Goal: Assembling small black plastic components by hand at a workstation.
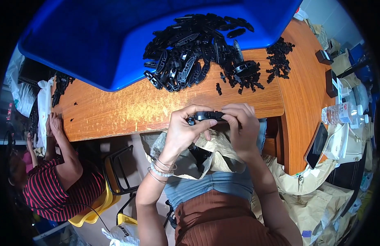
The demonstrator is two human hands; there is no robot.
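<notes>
My left hand (186, 129) and my right hand (241, 125) both grip one small black plastic part (208, 115) between the fingertips, held just off the near edge of the wooden table (128, 108). My left wrist wears several bracelets. On the table beyond my hands lies a heap of long black plastic pieces (186, 57), spilling out of a big blue tray (95, 37). Smaller black bits (243, 76) lie scattered to the right of the heap. An open brown paper bag (208, 153) rests in my lap under my hands.
A person in a red striped shirt (54, 186) sits at my left with hands on the table edge, on a yellow chair (95, 207). At right are a plastic water bottle (342, 113), a phone (317, 144) and more brown paper bags (321, 201).
</notes>
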